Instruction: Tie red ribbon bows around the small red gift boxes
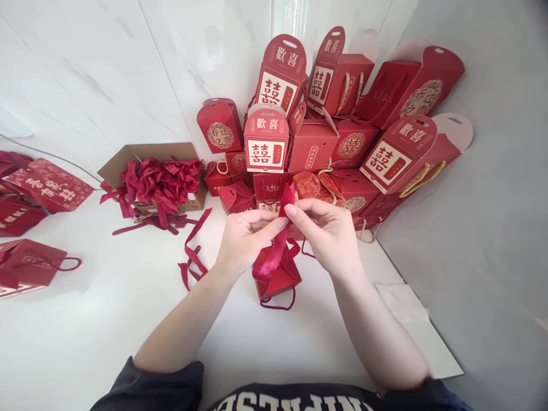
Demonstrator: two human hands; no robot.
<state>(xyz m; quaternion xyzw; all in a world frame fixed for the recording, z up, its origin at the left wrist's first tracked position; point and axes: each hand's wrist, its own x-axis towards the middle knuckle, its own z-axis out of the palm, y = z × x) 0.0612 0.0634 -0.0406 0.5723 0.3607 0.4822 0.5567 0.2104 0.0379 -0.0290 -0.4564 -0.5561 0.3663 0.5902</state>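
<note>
A dark red satin ribbon (274,257) is pinched between my two hands, above a small red gift box. My left hand (250,237) closes thumb and fingers on it from the left. From the right, my right hand (323,228) pinches the ribbon near its upper end. The ribbon's lower part hangs in front of the small red gift box (289,277), which sits on the white surface with a dark red cord handle looped at its near side. Part of that box is covered by the ribbon and my hands.
Many red gift boxes (314,145) are stacked against the wall behind my hands. A cardboard box (122,162) full of red ribbons stands at the left, with a loose ribbon (194,251) near it. More red boxes (32,260) lie far left. A grey wall (483,228) bounds the right.
</note>
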